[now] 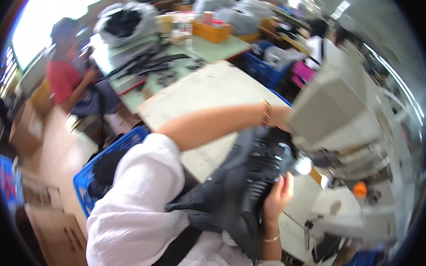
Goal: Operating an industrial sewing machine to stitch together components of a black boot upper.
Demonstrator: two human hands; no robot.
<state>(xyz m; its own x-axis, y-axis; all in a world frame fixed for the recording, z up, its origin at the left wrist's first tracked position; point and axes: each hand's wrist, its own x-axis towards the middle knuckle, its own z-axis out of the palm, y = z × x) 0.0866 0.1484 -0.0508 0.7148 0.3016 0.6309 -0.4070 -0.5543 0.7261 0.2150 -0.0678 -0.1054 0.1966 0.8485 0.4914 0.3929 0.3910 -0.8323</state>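
Note:
A bulky black bag point(230, 190), with padded panels and ribbed parts, lies across my lap and rises to the sewing machine point(331, 109). My right hand point(278, 198) grips the bag's right edge, its fingers closed on the material and a thin bracelet at the wrist. My left arm reaches across over the bag's far end. My left hand point(280, 117), beyond a chain bracelet, is at that far end beside the machine head; its fingers are hidden and blurred. A small round light glows at the machine, close above my right hand.
A pale worktable point(210, 90) extends ahead. On the left stands a blue crate point(86, 187) of black pieces. A person in a red top point(64, 81) sits farther back, near a green table point(220, 49) with black strips and an orange box point(212, 32). Cardboard boxes stand at the lower left.

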